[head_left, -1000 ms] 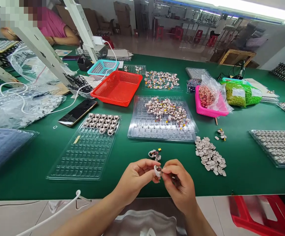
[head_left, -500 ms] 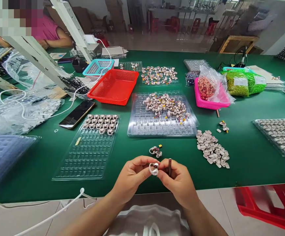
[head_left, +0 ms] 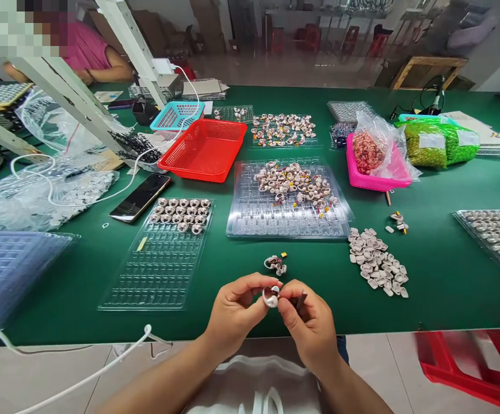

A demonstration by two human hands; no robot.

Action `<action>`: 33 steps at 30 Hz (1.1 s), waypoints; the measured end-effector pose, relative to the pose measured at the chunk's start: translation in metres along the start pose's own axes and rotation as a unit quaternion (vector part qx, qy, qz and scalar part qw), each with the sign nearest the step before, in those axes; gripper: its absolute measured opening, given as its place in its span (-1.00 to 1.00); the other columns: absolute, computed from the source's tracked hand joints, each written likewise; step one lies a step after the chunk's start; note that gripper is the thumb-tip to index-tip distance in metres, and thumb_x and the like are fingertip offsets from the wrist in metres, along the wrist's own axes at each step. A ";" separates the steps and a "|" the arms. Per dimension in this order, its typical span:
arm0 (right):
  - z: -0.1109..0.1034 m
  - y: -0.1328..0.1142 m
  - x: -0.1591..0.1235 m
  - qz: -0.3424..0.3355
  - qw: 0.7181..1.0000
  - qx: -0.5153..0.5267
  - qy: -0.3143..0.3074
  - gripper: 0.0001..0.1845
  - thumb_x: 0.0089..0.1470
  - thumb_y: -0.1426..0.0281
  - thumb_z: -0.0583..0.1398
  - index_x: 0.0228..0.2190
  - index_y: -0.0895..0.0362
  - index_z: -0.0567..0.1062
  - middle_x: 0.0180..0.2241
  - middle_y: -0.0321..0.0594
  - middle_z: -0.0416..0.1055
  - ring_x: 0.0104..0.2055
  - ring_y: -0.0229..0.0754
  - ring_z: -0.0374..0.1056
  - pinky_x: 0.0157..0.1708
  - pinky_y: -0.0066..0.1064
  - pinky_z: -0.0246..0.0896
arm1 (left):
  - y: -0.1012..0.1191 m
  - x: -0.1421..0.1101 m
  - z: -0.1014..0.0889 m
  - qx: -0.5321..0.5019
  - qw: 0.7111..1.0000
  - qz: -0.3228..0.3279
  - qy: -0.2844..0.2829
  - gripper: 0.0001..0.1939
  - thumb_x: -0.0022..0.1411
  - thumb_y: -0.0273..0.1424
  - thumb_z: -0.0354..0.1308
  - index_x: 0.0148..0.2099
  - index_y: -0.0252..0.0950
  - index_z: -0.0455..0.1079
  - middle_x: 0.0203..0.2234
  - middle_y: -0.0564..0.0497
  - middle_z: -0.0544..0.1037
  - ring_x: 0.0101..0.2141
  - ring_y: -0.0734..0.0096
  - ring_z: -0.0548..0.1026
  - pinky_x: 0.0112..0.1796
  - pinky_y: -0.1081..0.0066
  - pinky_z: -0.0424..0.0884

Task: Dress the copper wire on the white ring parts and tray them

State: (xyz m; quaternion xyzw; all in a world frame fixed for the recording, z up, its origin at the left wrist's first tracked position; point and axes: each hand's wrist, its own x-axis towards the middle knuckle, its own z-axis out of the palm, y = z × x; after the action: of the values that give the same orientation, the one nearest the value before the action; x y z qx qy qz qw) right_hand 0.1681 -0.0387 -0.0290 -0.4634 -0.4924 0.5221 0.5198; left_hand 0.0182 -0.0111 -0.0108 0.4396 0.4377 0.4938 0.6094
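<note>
Above the near edge of the green counter (head_left: 327, 264), a small white piece (head_left: 270, 301) was held between both hands. It was pinched firmly at the fingertips of the left hand (head_left: 237, 307), whose grip was closed on it. By the right hand (head_left: 312, 316), a dark slim stick (head_left: 302, 301) was gripped among the fingers, while the thumb and forefinger were brought up to the piece's right side; whether they pressed on it could not be told.

The governing relation was a sideways one — the piece was set just left of the right fingertips, its curved band turned to the left hand and its dark inner parts to the right. The visible length of the stick was slanted, its top leaning rightward, apart from the piece.

Just beyond the hands, a loose wired part (head_left: 276, 265) was laid on the counter. To the left, a clear tray (head_left: 144, 282) was seen, its far rows partly filled with silvery pieces (head_left: 180, 213); to the right, pale caps (head_left: 378, 261) were heaped.

Farther off, stacked trays (head_left: 254, 224) were topped by a pile of wired parts (head_left: 293, 181). Behind these were placed a red basket (head_left: 209, 152) and a pink basket (head_left: 374, 179) — the latter holding a bag of coppery parts (head_left: 367, 152).
</note>
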 end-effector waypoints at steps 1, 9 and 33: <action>0.000 0.000 -0.001 -0.008 1.000 -0.001 0.005 -0.83 0.25 0.29 0.20 -0.37 0.09 0.49 -0.45 -0.31 0.32 -0.51 -0.32 0.11 -0.54 -0.46 0.04 | 0.000 0.000 0.000 0.020 1.000 0.018 -0.004 -0.91 0.12 -0.43 0.41 -0.26 -0.23 0.66 -0.39 -0.03 0.69 -0.35 0.37 0.58 -0.25 0.46 0.50; -0.005 0.005 -0.003 0.008 0.999 0.050 0.013 -0.85 0.26 0.31 0.21 -0.36 0.09 0.45 -0.47 -0.34 0.26 -0.51 -0.32 0.08 -0.55 -0.47 0.02 | 0.006 0.003 -0.007 0.120 0.982 0.122 -0.081 -0.71 0.24 -0.59 0.26 -0.06 -0.21 0.65 -0.34 -0.07 0.70 -0.32 0.34 0.61 -0.27 0.46 0.49; -0.022 0.002 0.002 0.072 0.994 0.039 -0.069 -0.90 0.20 0.34 0.28 -0.26 0.02 0.44 -0.35 -0.35 0.31 -0.37 -0.31 0.24 -0.39 -0.51 0.20 | 0.025 0.007 -0.015 0.212 0.963 -0.021 -0.163 -0.81 0.26 -0.46 0.19 -0.13 -0.32 0.61 -0.31 -0.07 0.69 -0.31 0.31 0.60 -0.27 0.42 0.45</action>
State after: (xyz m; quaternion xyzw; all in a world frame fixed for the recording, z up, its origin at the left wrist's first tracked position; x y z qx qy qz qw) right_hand 0.1894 -0.0363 -0.0326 -0.4398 -0.4714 0.6076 0.4639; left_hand -0.0004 0.0003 0.0092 0.6241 0.4364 0.2981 0.5756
